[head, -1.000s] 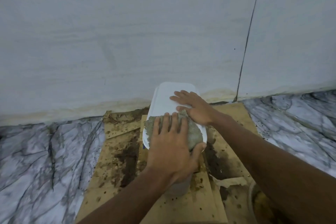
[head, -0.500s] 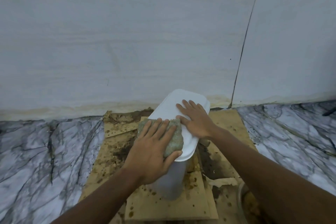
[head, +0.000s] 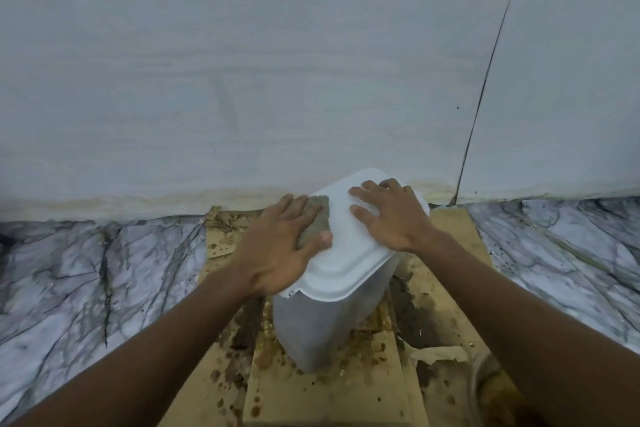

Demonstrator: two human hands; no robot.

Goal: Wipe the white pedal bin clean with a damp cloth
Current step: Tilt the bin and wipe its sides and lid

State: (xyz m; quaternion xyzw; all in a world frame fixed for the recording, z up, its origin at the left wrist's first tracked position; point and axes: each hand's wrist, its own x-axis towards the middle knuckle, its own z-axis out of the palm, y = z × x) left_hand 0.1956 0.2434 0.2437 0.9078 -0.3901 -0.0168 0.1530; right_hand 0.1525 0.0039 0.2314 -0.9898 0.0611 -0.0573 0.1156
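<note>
now left hand [head: 277, 250] presses cloth [head: 315, 218] on lidded bin [head: 332, 322] — contents hidden.

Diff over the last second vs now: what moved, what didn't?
The left hand, pressing the cloth, slid it from the near end of the lid round to its left edge, nearer the wall. Nothing gripped or released. The right hand stays flat on the lid; the bin stays on the stained cardboard.

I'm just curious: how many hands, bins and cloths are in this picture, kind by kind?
hands: 2, the left hand and the right hand
white pedal bin: 1
cloth: 1, grey-green, under the left hand
total: 4
</note>
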